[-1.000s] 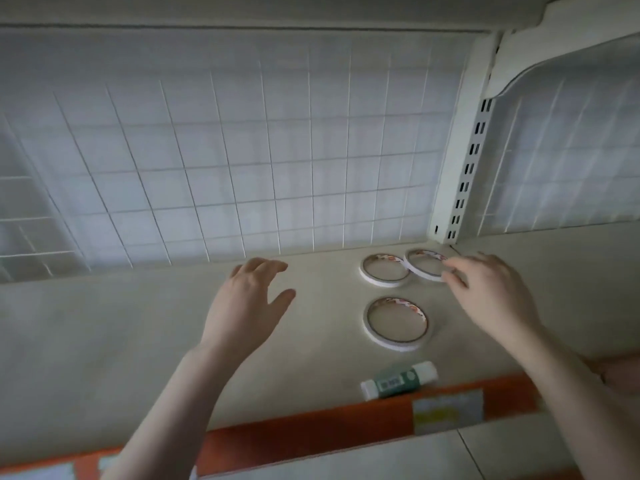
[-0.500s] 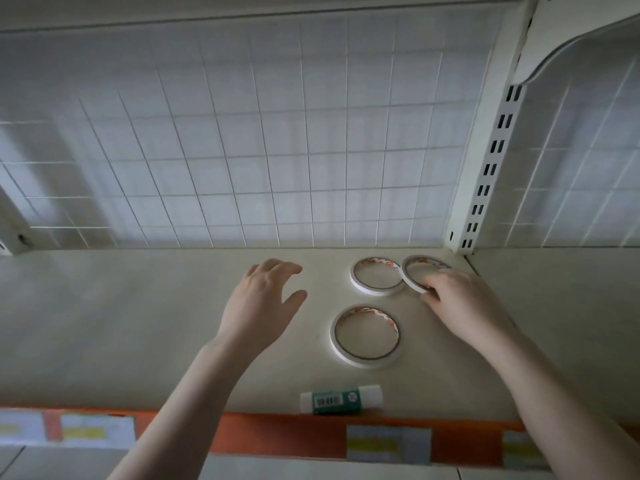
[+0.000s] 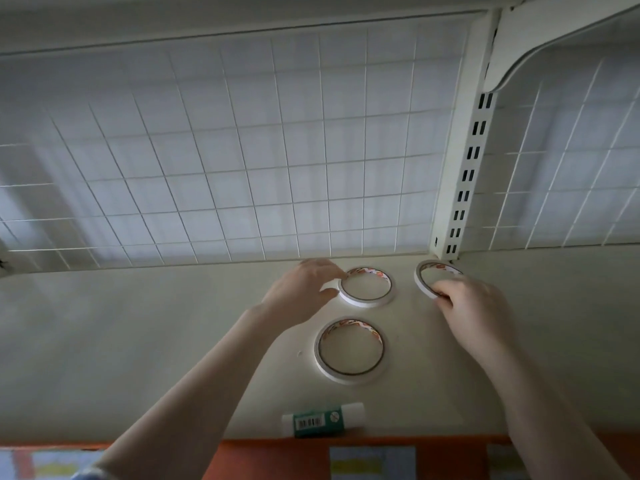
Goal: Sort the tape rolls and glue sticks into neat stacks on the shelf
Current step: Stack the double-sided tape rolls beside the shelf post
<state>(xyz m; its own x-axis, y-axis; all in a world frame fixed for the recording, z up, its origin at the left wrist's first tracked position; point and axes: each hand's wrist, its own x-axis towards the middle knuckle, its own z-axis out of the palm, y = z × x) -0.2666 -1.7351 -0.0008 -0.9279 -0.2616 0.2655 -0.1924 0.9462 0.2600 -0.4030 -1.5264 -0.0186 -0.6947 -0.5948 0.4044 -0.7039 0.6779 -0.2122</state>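
Three thin white tape rolls lie on the pale shelf (image 3: pixel 138 341). My left hand (image 3: pixel 301 292) pinches the left rim of the back middle tape roll (image 3: pixel 364 302) between thumb and forefinger. Over at the back right, beside the upright post, my right hand (image 3: pixel 474 306) grips the near rim of another tape roll (image 3: pixel 418 277), which looks tilted up off the shelf. The third tape roll (image 3: pixel 318 351) lies flat closer to me, between my forearms, untouched. A green and white glue stick (image 3: pixel 322 422) lies on its side at the shelf's front edge.
A white wire grid (image 3: pixel 242 168) closes the back of the shelf. A slotted upright post (image 3: pixel 464 185) stands at the back right, with another bay beyond it. An orange label strip (image 3: pixel 277 459) runs along the front edge. Another shelf sits overhead.
My left hand has moved right and back from open air onto the back middle roll's rim. The right-hand roll has shifted right, away from the middle roll. The camera view has moved closer.
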